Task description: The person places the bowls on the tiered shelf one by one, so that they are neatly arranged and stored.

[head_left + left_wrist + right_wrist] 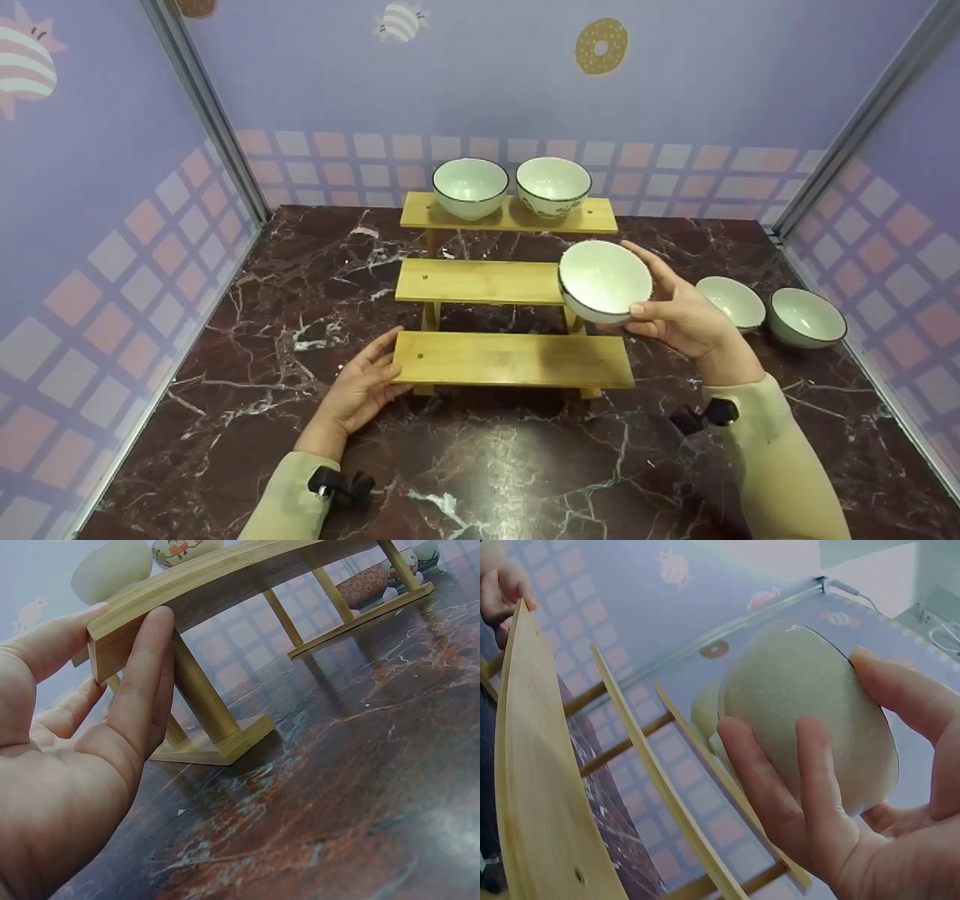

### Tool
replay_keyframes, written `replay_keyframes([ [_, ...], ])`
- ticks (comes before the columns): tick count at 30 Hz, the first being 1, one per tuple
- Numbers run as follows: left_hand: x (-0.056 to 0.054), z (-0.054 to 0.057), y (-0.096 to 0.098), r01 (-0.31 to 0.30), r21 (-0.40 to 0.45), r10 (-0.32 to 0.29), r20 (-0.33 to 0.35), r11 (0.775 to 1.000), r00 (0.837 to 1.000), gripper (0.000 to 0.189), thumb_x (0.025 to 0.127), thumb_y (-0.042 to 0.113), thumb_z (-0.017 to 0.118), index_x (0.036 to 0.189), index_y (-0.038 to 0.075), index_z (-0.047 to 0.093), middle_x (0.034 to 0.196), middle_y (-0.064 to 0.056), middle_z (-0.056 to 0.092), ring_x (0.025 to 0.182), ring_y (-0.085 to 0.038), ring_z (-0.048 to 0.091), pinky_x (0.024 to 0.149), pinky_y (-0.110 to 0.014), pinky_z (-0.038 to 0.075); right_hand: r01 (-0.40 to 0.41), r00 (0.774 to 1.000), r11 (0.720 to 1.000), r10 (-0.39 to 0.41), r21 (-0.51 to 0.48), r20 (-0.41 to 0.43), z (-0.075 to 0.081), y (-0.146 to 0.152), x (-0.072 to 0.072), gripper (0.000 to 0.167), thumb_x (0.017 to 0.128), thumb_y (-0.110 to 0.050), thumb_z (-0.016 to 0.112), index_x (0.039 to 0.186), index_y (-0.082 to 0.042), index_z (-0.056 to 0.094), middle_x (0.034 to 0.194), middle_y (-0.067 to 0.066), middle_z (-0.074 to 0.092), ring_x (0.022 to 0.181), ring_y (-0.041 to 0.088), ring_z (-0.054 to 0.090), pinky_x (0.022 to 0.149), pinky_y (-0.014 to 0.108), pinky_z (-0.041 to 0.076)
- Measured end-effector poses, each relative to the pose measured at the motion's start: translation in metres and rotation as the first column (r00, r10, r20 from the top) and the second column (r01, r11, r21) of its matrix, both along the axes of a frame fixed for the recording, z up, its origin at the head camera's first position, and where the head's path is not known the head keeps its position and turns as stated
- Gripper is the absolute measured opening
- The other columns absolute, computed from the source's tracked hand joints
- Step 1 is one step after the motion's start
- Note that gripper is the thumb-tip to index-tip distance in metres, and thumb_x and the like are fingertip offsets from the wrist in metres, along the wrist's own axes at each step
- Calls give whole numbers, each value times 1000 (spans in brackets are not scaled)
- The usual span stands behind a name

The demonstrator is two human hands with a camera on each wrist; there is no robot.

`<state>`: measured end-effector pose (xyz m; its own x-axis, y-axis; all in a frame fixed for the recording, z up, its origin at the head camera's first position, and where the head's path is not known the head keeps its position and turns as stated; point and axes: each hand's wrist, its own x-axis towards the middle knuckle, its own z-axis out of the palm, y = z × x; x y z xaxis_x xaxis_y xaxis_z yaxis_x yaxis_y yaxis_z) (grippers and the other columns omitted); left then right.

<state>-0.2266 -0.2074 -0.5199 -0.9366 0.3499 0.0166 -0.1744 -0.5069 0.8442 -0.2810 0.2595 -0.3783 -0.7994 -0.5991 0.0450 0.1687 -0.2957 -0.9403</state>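
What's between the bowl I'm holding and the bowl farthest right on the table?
In the head view, your right hand, gripping the held bowl, comes first, then another bowl on the table, just left of the farthest-right bowl.

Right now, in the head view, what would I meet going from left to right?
Left hand, plain-sided bowl atop the wooden stand, patterned bowl beside it, raised bowl in the right hand, paler bowl on the tabletop, rightmost greenish bowl.

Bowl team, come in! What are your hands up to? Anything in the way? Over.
Left hand grips bottom step. Right hand holds bowl in the air. Two bowls on top step. Middle step looks unblocked.
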Motion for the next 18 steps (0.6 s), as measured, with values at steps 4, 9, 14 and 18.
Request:
replay_keyframes([
  [4, 0, -1, 0, 9, -5, -9, -15, 1000, 1000, 77, 103, -7, 50, 165, 5, 7, 130, -5, 61, 104, -16, 71, 87, -27, 62, 15, 1000, 1000, -15, 9, 14, 2, -15, -5, 98, 90, 19, 54, 165, -28, 12, 155, 17, 11, 99, 21, 73, 76, 23, 63],
  [9, 0, -2, 1, 9, -2, -9, -10, 1000, 1000, 76, 103, -8, 48, 165, 5, 7, 130, -5, 61, 104, -16, 71, 86, -26, 62, 12, 999, 1000, -12, 22, 30, 4, -32, -15, 95, 90, 18, 56, 164, -29, 18, 154, 16, 17, 96, 21, 73, 75, 24, 64],
  [14, 0, -2, 0, 10, 3, -10, -8, 1000, 1000, 78, 102, -8, 49, 165, 4, 5, 131, -5, 61, 103, -16, 71, 86, -27, 62, 4, 998, 1000, -5, 22, 57, 7, -49, -23, 98, 90, 18, 56, 165, -27, 12, 155, 19, 19, 93, 27, 76, 75, 27, 64],
  [18, 0, -2, -1, 9, 4, -9, -8, 1000, 1000, 77, 102, -8, 49, 165, 4, 6, 130, -6, 62, 103, -16, 71, 86, -27, 62, 4, 997, 1000, -7, 31, 72, 9, -65, -29, 101, 89, 18, 57, 166, -27, 9, 157, 23, 18, 96, 32, 76, 78, 31, 65],
])
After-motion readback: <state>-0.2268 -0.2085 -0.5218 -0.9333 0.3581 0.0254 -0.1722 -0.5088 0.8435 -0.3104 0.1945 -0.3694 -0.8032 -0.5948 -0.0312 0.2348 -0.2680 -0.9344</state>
